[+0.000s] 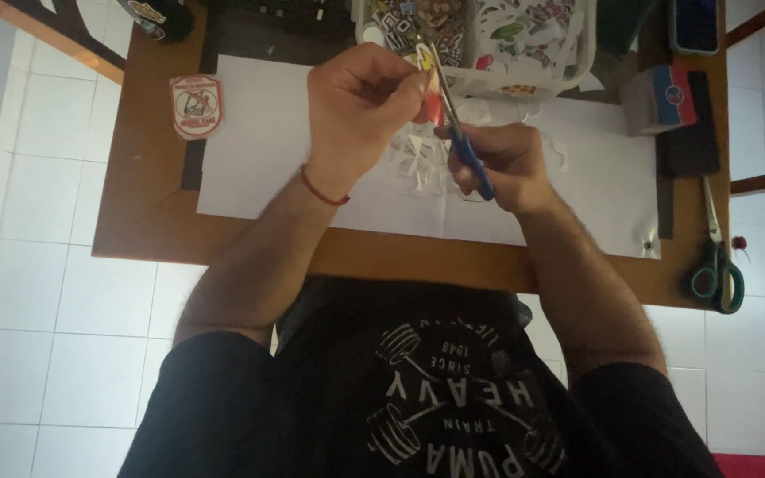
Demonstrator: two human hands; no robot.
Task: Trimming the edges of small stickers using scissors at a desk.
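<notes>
A small red sticker cutout (433, 108) sits pinched in the closed grip of the left hand (360, 111), above a white sheet (258, 150). At its 3 o'clock the right hand (502, 164) is closed through the handles of blue scissors (462, 142), blades meeting the cutout. White paper scraps (413, 164) lie beneath. A clear tub of stickers (489, 44) stands at 12 o'clock; green scissors (717, 265) rest on the tabletop (148, 204) at 4 o'clock.
</notes>
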